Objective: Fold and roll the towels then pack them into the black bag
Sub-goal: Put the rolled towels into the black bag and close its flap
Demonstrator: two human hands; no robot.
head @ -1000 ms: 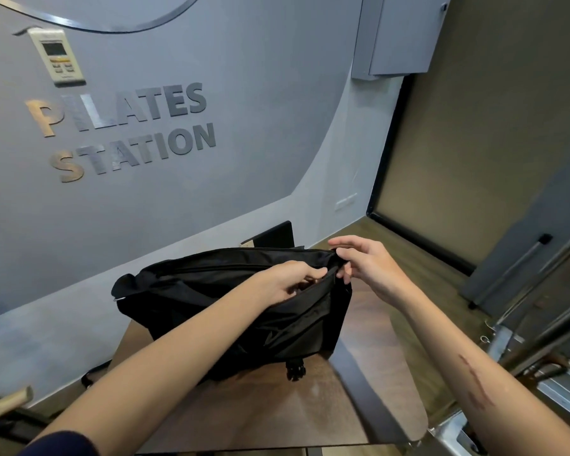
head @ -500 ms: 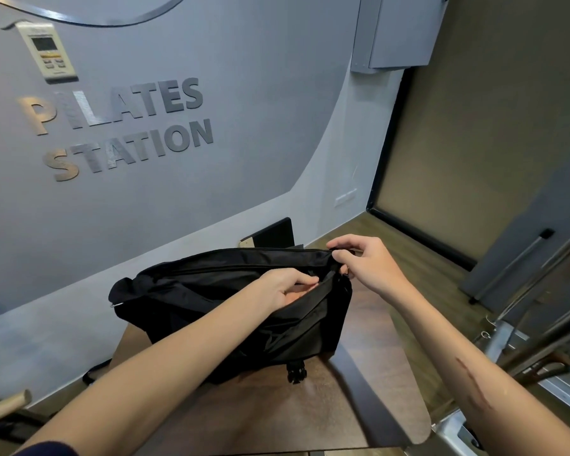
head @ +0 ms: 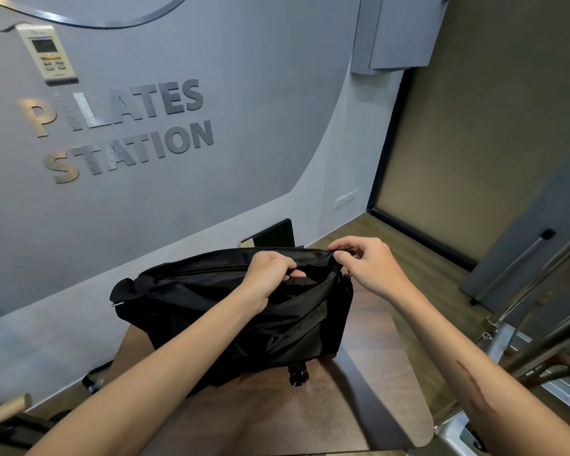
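Soft black fabric shoulder bag (head: 231,311) sits on the dark wood tabletop (head: 310,419), mouth now pulled wider than a second ago; looks like the opening is being readied for packing. No towels in view. Left hand (head: 270,271) grips the bag's near top edge, fingers curled in; right hand (head: 366,261) pinches the bag's far rim at its right corner.
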